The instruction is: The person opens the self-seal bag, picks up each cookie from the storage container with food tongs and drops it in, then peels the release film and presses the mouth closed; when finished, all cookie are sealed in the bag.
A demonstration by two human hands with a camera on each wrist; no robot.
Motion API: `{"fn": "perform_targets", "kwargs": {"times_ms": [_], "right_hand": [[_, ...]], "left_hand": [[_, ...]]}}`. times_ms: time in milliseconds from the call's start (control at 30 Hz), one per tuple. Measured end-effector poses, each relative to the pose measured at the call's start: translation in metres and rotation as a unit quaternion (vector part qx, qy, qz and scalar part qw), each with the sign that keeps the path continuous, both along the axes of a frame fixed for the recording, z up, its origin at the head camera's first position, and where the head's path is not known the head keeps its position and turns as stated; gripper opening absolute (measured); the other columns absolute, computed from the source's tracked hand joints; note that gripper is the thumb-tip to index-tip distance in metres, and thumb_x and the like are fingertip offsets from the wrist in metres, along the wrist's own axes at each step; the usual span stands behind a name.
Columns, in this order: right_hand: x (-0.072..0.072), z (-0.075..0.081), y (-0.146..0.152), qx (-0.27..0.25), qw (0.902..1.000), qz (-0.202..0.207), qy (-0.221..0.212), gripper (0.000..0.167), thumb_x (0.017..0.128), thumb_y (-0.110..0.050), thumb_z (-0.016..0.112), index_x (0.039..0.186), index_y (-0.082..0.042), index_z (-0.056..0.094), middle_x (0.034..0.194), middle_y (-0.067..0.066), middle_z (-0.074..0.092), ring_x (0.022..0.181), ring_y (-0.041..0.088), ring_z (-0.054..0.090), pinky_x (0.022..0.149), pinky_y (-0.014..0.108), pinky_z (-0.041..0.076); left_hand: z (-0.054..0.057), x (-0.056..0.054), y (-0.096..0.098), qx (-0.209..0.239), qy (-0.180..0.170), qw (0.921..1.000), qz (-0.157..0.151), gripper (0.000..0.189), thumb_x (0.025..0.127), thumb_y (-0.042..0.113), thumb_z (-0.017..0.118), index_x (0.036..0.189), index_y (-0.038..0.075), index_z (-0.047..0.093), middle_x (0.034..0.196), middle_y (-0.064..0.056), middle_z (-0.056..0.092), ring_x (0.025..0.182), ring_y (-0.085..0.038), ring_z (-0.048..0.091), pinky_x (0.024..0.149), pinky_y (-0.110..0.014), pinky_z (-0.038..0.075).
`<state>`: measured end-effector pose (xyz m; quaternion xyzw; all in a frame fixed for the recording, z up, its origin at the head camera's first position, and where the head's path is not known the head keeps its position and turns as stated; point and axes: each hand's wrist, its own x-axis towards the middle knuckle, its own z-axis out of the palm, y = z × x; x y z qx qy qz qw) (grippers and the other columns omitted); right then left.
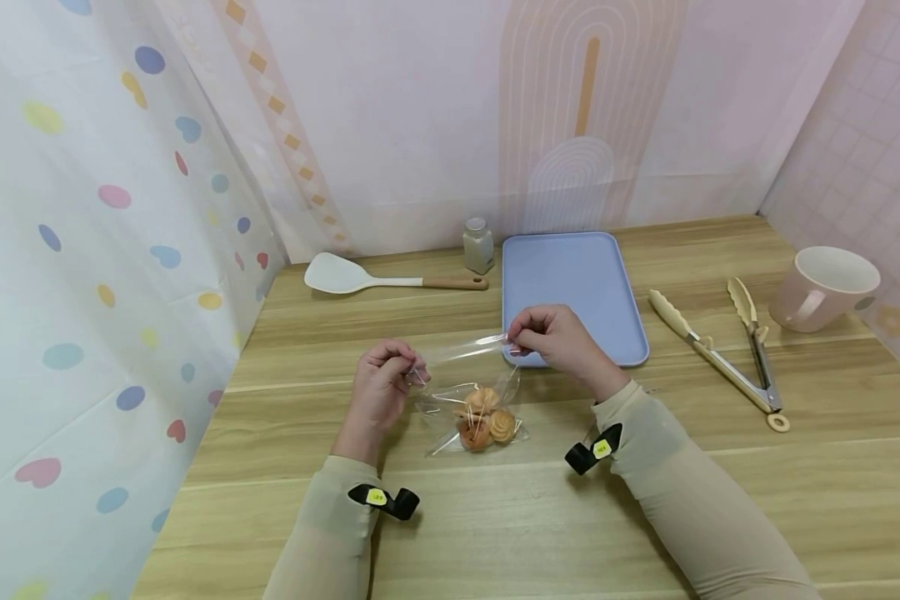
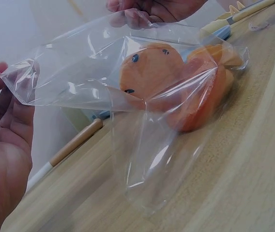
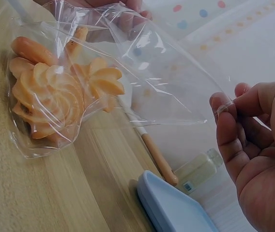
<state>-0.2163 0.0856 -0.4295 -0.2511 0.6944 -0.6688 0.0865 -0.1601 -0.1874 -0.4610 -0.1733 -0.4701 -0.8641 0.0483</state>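
A clear plastic bag (image 1: 450, 400) hangs low over the wooden table, its top edge stretched between both hands. Inside it several golden-brown cookies (image 1: 482, 425) lie bunched at the bottom; a swirled one (image 3: 50, 99) shows clearly in the right wrist view. My left hand (image 1: 381, 387) pinches the bag's left upper corner between thumb and fingers. At the opposite upper corner, my right hand (image 1: 558, 342) pinches the film, above the near part of the blue tray (image 1: 570, 283). In the left wrist view the film (image 2: 79, 72) spreads sideways from the left fingers.
Behind the bag lie a white spatula (image 1: 341, 275) with a wooden handle and a small glass jar (image 1: 478, 247). Right of the tray are spread tongs (image 1: 735, 367) and a pink mug (image 1: 825, 287). A dotted curtain (image 1: 105, 292) hangs along the left side.
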Motion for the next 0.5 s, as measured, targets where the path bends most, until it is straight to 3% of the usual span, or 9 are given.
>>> {"fn": "perform_targets", "kwargs": {"times_ms": [233, 500], "right_hand": [[0.0005, 0.0006, -0.001, 0.024, 0.9995, -0.01, 0.016, 0.011, 0.092, 0.005, 0.057, 0.084, 0.007, 0.065, 0.081, 0.019, 0.066, 0.068, 0.013, 0.062, 0.063, 0.026, 0.053], [0.0033, 0.0028, -0.0022, 0.048, 0.9984, -0.027, 0.018, 0.013, 0.091, 0.004, 0.057, 0.083, 0.005, 0.068, 0.083, 0.017, 0.068, 0.07, 0.016, 0.063, 0.068, 0.036, 0.055]], "left_hand": [[0.0005, -0.0001, 0.0008, -0.012, 0.005, 0.9997, 0.022, 0.039, 0.089, -0.02, 0.035, 0.078, 0.003, 0.065, 0.075, -0.009, 0.066, 0.06, -0.017, 0.065, 0.057, -0.023, 0.055], [0.0048, 0.0023, 0.0037, -0.033, 0.011, 0.998, 0.052, 0.039, 0.087, -0.022, 0.036, 0.074, 0.002, 0.063, 0.072, -0.009, 0.065, 0.06, -0.017, 0.064, 0.059, -0.023, 0.054]]}}
